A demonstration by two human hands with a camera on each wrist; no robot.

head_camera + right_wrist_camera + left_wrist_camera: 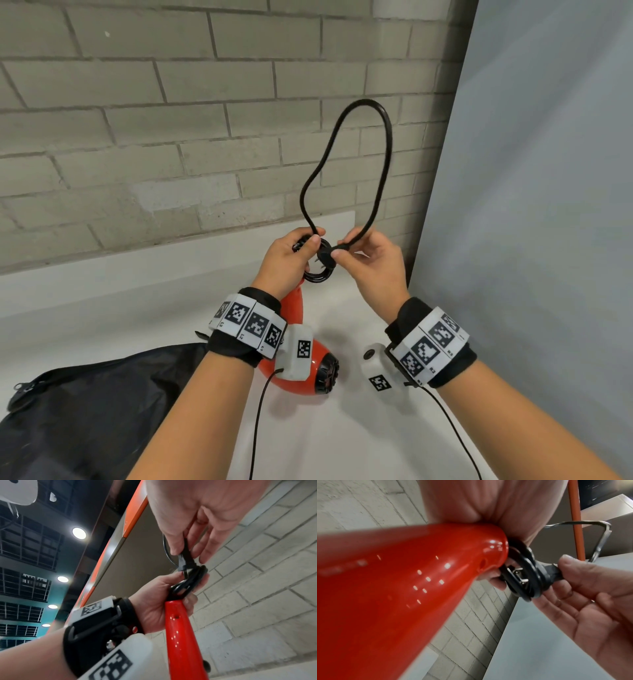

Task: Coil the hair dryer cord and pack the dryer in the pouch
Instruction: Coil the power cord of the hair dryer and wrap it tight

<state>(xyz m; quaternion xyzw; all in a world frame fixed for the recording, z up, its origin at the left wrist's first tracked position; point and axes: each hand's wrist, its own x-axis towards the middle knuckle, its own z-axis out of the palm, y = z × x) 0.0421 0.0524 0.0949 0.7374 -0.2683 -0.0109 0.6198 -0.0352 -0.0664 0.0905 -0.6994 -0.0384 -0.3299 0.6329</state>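
The red hair dryer (pixel 301 363) hangs above the white table, its handle (pixel 178 628) gripped at the top end by my left hand (pixel 294 253), which also holds a small coil of black cord (pixel 318 270) against the handle end. My right hand (pixel 363 253) pinches the black plug (pixel 325 255) between thumb and fingers, with the plug's prongs (pixel 521 576) poking through the coil (pixel 525 574). A large loose loop of cord (pixel 346 164) stands up above both hands. The dark pouch (pixel 85 411) lies on the table at lower left, its zipper (pixel 20 387) visible.
A grey brick wall (pixel 171 120) stands close behind the table (pixel 359 428). A pale panel (pixel 531 205) closes off the right side. Thin black cables (pixel 260 411) run from my wrist cameras down toward me.
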